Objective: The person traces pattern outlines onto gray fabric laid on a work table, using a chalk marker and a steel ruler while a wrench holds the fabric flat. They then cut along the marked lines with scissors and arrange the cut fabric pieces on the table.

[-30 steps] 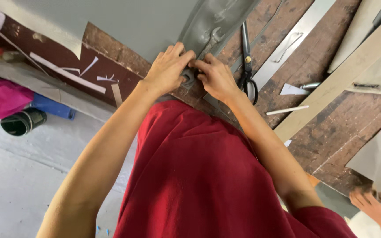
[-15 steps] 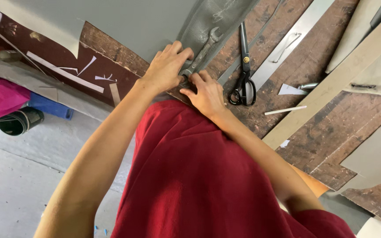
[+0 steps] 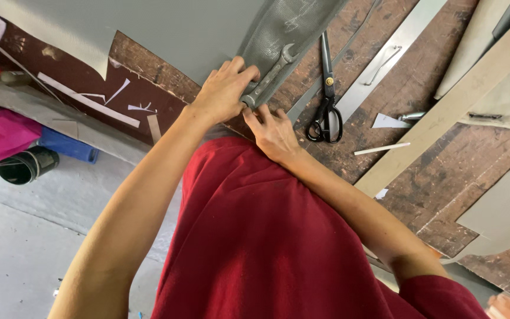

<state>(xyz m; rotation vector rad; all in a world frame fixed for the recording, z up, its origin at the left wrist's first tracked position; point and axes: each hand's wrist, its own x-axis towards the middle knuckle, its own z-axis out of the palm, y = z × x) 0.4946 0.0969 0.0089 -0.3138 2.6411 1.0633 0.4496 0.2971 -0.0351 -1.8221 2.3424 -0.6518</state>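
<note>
A grey sheet [image 3: 196, 29] lies on a worn wooden workbench [image 3: 420, 88], and a folded grey textured strip [image 3: 290, 29] of it runs toward me. A metal wrench [image 3: 270, 77] rests on that strip. My left hand [image 3: 222, 94] curls over the strip's near end, beside the wrench's handle. My right hand [image 3: 275, 133] lies just below it at the bench edge, its fingertips on the strip's lower edge. Black-handled scissors [image 3: 326, 103] lie shut to the right of both hands.
A long metal ruler [image 3: 388, 56] and a pale wooden strip [image 3: 455, 94] lie right of the scissors. Offcuts litter the bench's left part [image 3: 90, 100]. On the floor are a pink bag [image 3: 1, 133], a blue roll [image 3: 69, 145] and a black roll [image 3: 25, 165]. Another person's hand [image 3: 506, 307] shows bottom right.
My right hand has slid back from beside the scissors toward my body and under my left hand. More of the wrench shows. The other hand at bottom right has mostly left the view.
</note>
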